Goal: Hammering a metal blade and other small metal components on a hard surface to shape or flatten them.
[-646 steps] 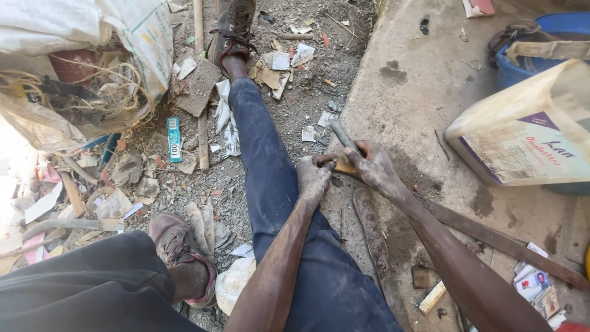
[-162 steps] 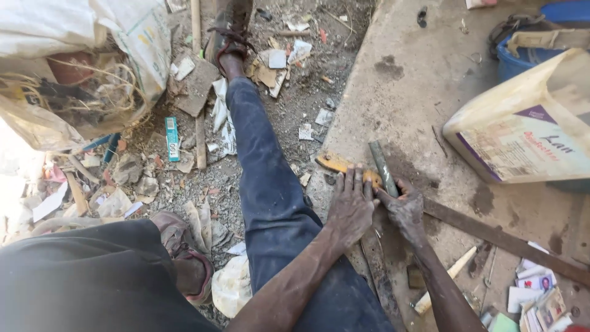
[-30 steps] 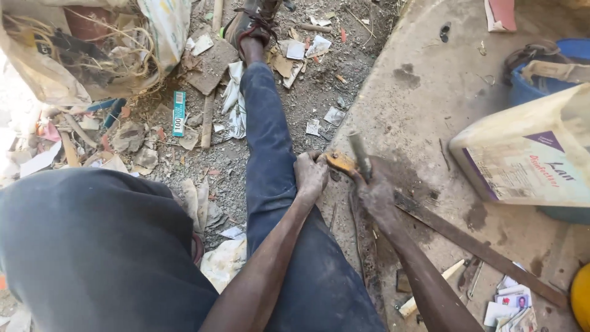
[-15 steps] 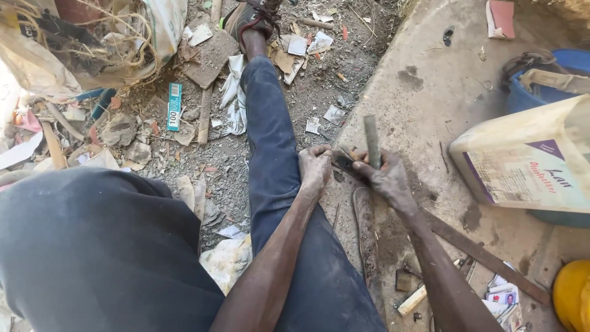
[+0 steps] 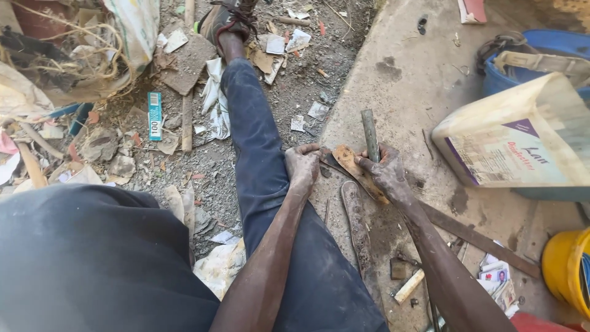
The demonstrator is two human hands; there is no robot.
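My right hand (image 5: 386,172) grips a dull green metal rod (image 5: 369,133) that points away from me, over the concrete slab (image 5: 405,80). Under that hand lies a long flat rusty metal blade (image 5: 351,165), running diagonally to the lower right. My left hand (image 5: 302,165) presses on the blade's near-left end, at the slab's edge, fingers curled over it. A second curved rusty strip (image 5: 357,227) lies on the slab between my forearms. My right leg in dark blue trousers (image 5: 258,154) stretches out over the littered ground.
A pale plastic jerrycan (image 5: 516,135) lies on its side at right, a blue basin (image 5: 541,58) behind it, a yellow tub (image 5: 565,270) at the lower right. A short wooden handle (image 5: 410,286) and paper scraps lie near my right arm. Rubble and sacks (image 5: 67,61) cover the left.
My right hand has slid a little nearer and lower on the rod and both hands sit closer on the blade. The view has shifted slightly.
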